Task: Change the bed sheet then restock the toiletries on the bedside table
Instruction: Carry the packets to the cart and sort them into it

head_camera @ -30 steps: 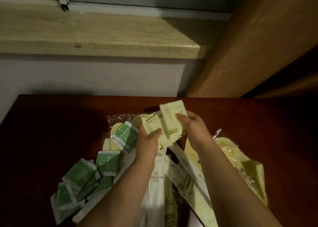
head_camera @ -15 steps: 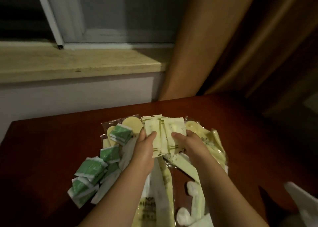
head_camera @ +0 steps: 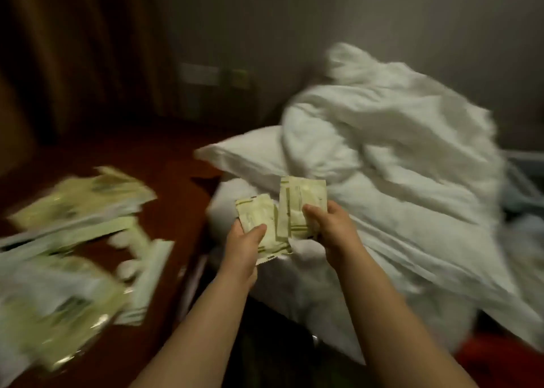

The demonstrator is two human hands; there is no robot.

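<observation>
Toiletry sachets (head_camera: 282,211), pale yellow-green with darker stripes near their ends, are split between the two hands and held in the air over the gap between the bedside table (head_camera: 176,187) and the bed. The left hand (head_camera: 244,240) pinches one small stack with the thumb laid across its face, and the right hand (head_camera: 332,225) grips a second stack with thumb in front and fingers curled behind. On the dark red-brown table to the left lies a loose spread of more packets (head_camera: 73,225), long wrapped items and sealed pouches; the blur is too heavy to name them more closely, and they look dumped rather than arranged. To the right, a white duvet (head_camera: 382,152) is heaped up against the wall with a pillow (head_camera: 250,149) poking out beneath it. By the look of that heap, the bed is not made up, so the sheet change seems unfinished or not begun. The restocking looks partly under way: supplies are out, yet sorting and neat placing remain.
</observation>
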